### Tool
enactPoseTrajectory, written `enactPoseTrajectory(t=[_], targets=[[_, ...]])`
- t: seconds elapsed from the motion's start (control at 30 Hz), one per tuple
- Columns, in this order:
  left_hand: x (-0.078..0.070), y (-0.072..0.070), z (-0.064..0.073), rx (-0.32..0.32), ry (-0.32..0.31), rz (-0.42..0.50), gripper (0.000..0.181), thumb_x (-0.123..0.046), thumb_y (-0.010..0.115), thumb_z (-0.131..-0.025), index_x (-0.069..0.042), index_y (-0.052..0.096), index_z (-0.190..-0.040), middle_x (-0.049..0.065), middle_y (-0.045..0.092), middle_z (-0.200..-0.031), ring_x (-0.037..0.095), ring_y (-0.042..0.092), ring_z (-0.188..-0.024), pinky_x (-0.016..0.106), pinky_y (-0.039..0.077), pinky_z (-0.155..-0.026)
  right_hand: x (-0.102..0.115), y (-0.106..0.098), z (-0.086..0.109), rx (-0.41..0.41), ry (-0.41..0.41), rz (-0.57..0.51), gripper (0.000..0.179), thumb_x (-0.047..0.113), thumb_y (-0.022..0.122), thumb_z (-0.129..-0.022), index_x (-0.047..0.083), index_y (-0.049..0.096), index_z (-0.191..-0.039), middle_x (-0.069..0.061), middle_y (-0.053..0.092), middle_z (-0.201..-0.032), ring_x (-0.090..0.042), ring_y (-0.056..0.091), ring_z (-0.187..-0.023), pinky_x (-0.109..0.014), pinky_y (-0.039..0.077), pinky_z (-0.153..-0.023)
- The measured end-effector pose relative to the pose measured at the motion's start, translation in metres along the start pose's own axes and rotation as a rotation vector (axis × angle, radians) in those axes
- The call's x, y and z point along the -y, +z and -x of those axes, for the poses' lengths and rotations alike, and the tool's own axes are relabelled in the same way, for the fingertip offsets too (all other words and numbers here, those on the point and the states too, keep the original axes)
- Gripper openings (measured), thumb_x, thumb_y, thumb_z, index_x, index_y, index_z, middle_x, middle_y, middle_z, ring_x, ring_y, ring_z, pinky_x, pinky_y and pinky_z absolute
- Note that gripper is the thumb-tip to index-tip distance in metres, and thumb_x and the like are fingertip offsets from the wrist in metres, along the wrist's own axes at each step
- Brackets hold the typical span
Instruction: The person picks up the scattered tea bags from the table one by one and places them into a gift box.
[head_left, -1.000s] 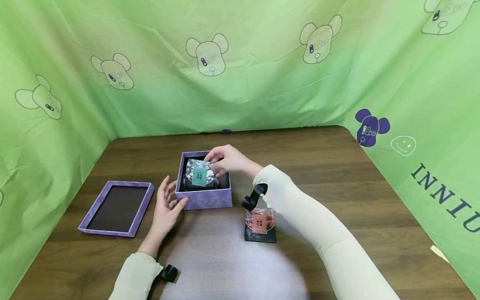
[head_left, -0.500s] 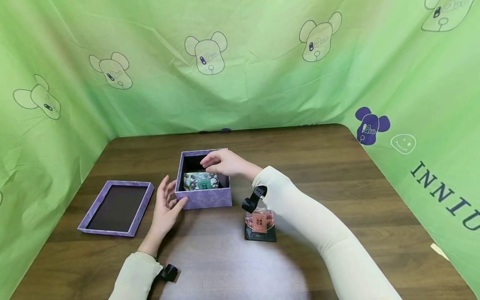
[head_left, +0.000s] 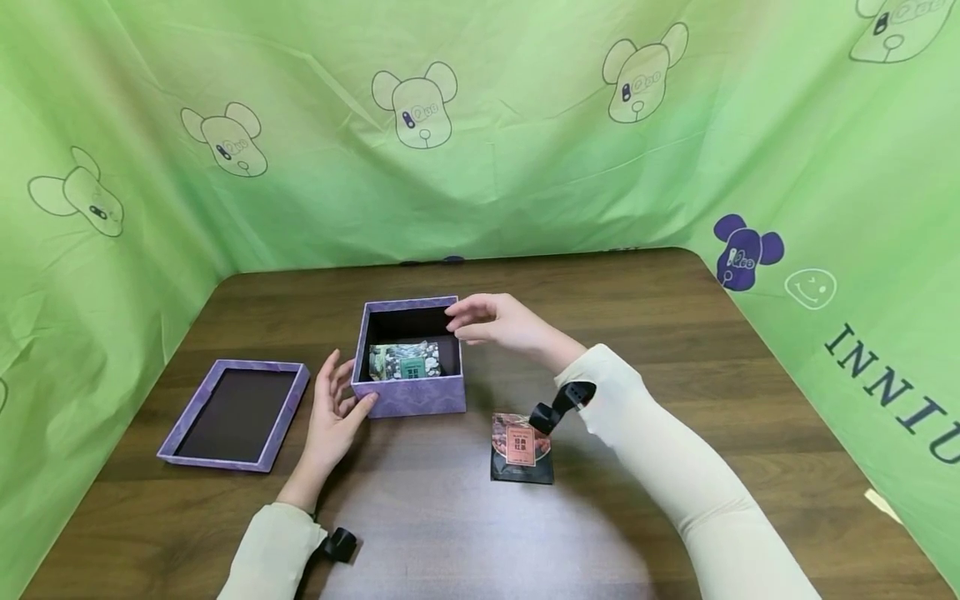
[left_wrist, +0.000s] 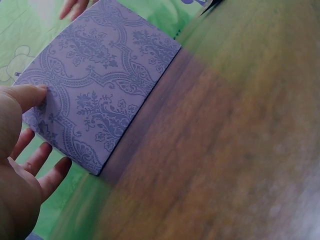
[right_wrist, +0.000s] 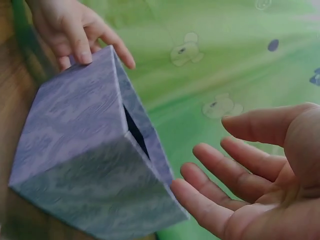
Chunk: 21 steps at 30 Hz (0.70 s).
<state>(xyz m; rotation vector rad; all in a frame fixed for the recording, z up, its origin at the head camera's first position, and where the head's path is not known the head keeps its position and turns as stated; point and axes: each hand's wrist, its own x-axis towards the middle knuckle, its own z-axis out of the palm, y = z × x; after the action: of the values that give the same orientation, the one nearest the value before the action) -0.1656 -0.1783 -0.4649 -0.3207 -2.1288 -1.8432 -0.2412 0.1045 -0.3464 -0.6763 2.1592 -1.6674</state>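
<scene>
A purple patterned box stands lidless on the table, its inside dark. Low in it near the front wall lie tea packets, a teal-labelled one on top, partly hidden by that wall. My left hand holds the box's front left corner, thumb on the front face and fingers along the left side. At the box's right rim, my right hand hangs with relaxed fingers, holding nothing; the right wrist view shows its palm bare beside the box. A tea packet with a red label lies flat right of the box.
The box's purple lid lies upturned on the table at the left. A wooden table carries everything, with a green printed curtain behind it and at both sides. A small pale piece lies at the right table edge.
My right hand has let go of the teal-labelled tea packet, which dropped flat into the box, and has moved right to the rim. My left hand has stayed at the corner.
</scene>
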Motion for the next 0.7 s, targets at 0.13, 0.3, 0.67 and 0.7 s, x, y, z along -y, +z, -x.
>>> enactPoseTrajectory(t=[0.13, 0.3, 0.67, 0.7], targets=[[0.000, 0.000, 0.000, 0.001, 0.000, 0.001, 0.079, 0.018, 0.061, -0.088, 0.007, 0.016, -0.152, 0.034, 0.039, -0.143, 0.020, 0.046, -0.122, 0.018, 0.043, -0.089, -0.013, -0.008, 0.013, 0.009, 0.057, -0.027, 0.053, -0.006, 0.061, -0.093, -0.011, 0.041, -0.142, -0.030, 0.064, -0.118, -0.045, 0.060, -0.111, -0.046, 0.052, -0.091], [0.000, 0.000, -0.001, -0.002, 0.001, 0.009, 0.079, 0.018, 0.061, -0.088, 0.006, 0.016, -0.152, 0.034, 0.039, -0.143, 0.017, 0.046, -0.122, 0.017, 0.043, -0.089, -0.029, -0.017, 0.028, 0.012, 0.116, -0.072, 0.063, -0.007, 0.061, -0.092, -0.011, 0.030, -0.147, -0.035, 0.059, -0.122, -0.044, 0.061, -0.110, -0.041, 0.054, -0.088], [0.000, 0.001, 0.000, -0.002, 0.002, 0.012, 0.079, 0.018, 0.061, -0.087, 0.005, 0.016, -0.152, 0.035, 0.038, -0.143, 0.012, 0.046, -0.120, 0.017, 0.043, -0.088, -0.063, -0.024, 0.067, 0.031, 0.206, -0.168, 0.071, -0.006, 0.064, -0.090, -0.014, 0.024, -0.147, -0.038, 0.056, -0.121, -0.019, 0.067, -0.090, -0.040, 0.055, -0.085], [0.000, 0.000, 0.000, -0.002, 0.002, 0.011, 0.079, 0.018, 0.061, -0.088, 0.005, 0.016, -0.152, 0.035, 0.038, -0.143, 0.012, 0.046, -0.120, 0.017, 0.043, -0.088, -0.065, -0.024, 0.070, 0.032, 0.212, -0.164, 0.071, -0.006, 0.065, -0.089, -0.015, 0.024, -0.147, -0.037, 0.057, -0.120, -0.018, 0.067, -0.089, -0.040, 0.056, -0.084]])
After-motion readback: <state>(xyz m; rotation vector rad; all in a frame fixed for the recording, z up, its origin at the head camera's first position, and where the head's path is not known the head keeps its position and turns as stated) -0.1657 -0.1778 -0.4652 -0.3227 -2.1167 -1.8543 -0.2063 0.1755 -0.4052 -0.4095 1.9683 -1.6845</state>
